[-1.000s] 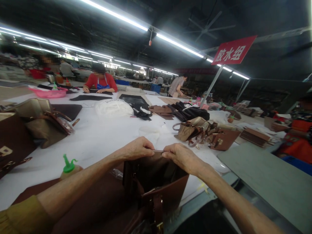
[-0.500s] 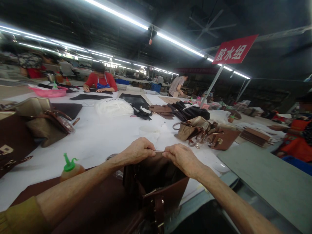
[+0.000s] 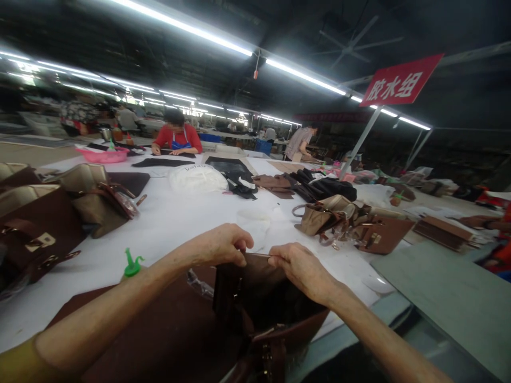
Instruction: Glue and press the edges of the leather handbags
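Note:
A brown handbag (image 3: 287, 319) stands open in front of me, its dark inside showing. My right hand (image 3: 303, 268) pinches the far rim between thumb and fingers. At the rim's left corner is my left hand (image 3: 225, 246), its thumb against the bag and its index finger lifted and curled above the edge. Its exact contact is partly hidden. Beneath my left forearm spreads a large dark brown flap or panel (image 3: 167, 324). Just beyond that forearm shows the green cap of a glue bottle (image 3: 132, 265), its body mostly covered.
Brown handbags stand at left (image 3: 43, 229) and at right (image 3: 385, 231) on the white table (image 3: 175, 218). A white plastic bundle (image 3: 197, 180) and dark pieces (image 3: 319, 183) lie farther back. A person in red (image 3: 179, 139) works across the table, near a pink basin (image 3: 104, 154). A grey-green board (image 3: 439, 298) lies at right.
My left index finger has lifted from the rim, and the left hand has shifted slightly left of my right hand. The right hand keeps its pinch. The whole view has swung a little left.

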Tool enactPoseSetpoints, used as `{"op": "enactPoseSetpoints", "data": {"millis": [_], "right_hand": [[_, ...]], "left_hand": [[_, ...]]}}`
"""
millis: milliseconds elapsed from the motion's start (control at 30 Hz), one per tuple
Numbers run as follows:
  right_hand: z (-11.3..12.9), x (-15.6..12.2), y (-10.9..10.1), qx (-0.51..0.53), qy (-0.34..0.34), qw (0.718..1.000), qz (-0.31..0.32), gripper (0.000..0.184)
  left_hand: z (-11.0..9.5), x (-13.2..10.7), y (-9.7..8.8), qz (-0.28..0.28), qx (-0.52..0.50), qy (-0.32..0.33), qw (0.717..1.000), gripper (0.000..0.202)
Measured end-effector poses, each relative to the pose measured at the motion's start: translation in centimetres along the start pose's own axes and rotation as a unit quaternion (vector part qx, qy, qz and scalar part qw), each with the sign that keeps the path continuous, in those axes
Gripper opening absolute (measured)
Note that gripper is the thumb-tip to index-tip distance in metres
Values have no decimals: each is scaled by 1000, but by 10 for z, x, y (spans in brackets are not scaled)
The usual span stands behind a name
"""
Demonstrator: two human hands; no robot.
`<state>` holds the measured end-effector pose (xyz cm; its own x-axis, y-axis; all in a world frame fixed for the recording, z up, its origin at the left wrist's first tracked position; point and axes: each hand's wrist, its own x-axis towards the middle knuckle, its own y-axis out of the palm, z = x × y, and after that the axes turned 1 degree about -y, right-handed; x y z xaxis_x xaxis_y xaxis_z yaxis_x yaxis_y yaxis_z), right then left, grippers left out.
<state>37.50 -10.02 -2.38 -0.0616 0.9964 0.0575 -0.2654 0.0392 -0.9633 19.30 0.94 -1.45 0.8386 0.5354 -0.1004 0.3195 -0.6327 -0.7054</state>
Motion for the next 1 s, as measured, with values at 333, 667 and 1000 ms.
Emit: {"op": "enactPoseSetpoints", "data": {"millis": [333,667,1000], "right_hand": [[2,-3,1,26,20,999,4,25],[5,-5,-2,58,23,998,28,32],[14,-3,0,-34,-11,999,16,32]], "left_hand": [[18,-5,8,16,-120,-38,992,27],[19,-8,15,2,-119,3,993,26],[14,-5,20,-29,-77,35,996,24]]}}
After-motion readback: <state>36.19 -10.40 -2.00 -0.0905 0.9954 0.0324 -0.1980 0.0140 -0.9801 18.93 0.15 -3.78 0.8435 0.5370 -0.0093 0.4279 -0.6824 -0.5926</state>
